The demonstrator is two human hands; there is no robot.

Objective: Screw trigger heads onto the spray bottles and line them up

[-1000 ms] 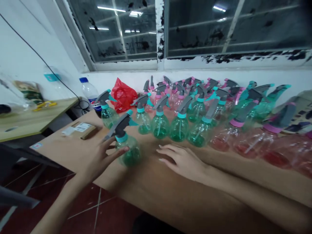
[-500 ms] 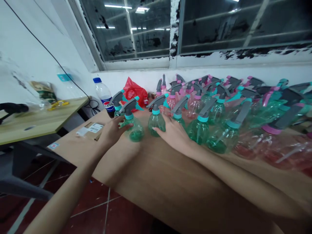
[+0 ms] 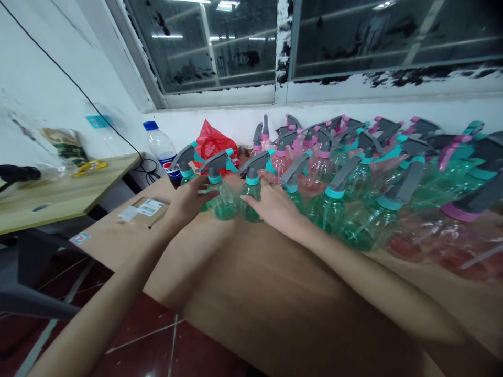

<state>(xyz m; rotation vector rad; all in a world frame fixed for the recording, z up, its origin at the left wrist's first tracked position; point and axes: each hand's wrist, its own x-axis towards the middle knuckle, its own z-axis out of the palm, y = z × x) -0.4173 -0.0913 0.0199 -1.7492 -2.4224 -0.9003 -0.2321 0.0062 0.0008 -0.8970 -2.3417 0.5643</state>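
Observation:
Two clear green spray bottles with grey trigger heads and turquoise collars stand upright, side by side, on the brown table. My left hand (image 3: pixel 189 200) is curved at the left side of one spray bottle (image 3: pixel 225 201), its thumb across the bottle's near side and its fingers by the neck. Round the other spray bottle (image 3: pixel 250 195) my right hand (image 3: pixel 277 207) is closed, thumb in front and fingertips hidden behind. Another green spray bottle (image 3: pixel 186 173) stands behind my left hand, partly covered. Just right of my right hand is one more spray bottle (image 3: pixel 293 191).
Several green and pink spray bottles (image 3: pixel 326 209) crowd the right and back of the table (image 3: pixel 243 272). At the back left are a cola bottle (image 3: pixel 162 149) and a red plastic bag (image 3: pixel 215 141). A labelled cardboard piece (image 3: pixel 145 210) lies left, near a second table (image 3: pixel 78 193).
The spray bottle at my left hand has moved back and right, closer to the one in my right hand. My left hand has moved with it; my right hand stays round its bottle.

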